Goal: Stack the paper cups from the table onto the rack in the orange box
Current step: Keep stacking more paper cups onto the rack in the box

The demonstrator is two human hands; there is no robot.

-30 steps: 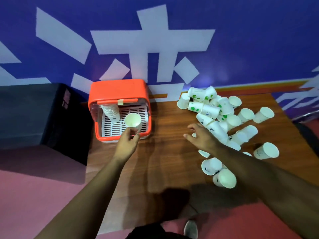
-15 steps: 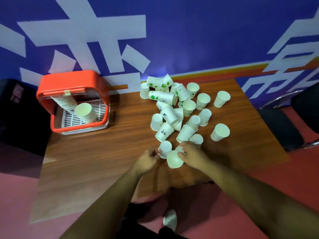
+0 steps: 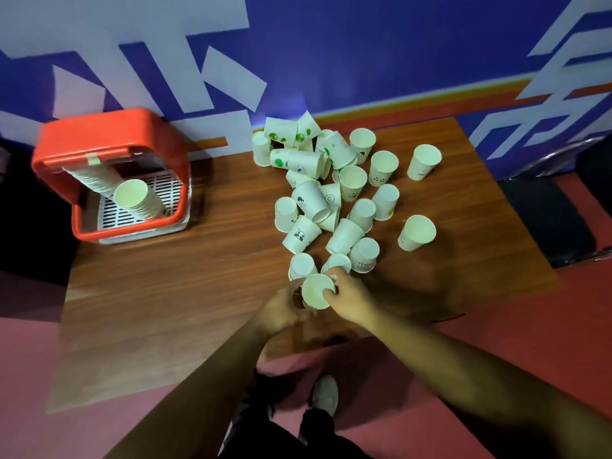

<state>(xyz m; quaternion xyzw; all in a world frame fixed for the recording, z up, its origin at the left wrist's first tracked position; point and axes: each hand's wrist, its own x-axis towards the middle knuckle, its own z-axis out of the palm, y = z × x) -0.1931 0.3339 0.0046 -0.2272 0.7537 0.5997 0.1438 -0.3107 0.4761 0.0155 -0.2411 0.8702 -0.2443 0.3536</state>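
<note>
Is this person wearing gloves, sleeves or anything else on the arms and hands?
No. The left hand and the right hand are bare, with no gloves or visible rings. The left forearm and the right forearm show no sleeve, watch or band. The picture is slightly blurred, so something small could be missed.

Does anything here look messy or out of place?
Yes. The loose paper cups lie in a jumble on the table, many tipped on their sides or upside down. The front stack in the orange box appears to lean instead of standing straight. Nothing looks spilled.
</note>
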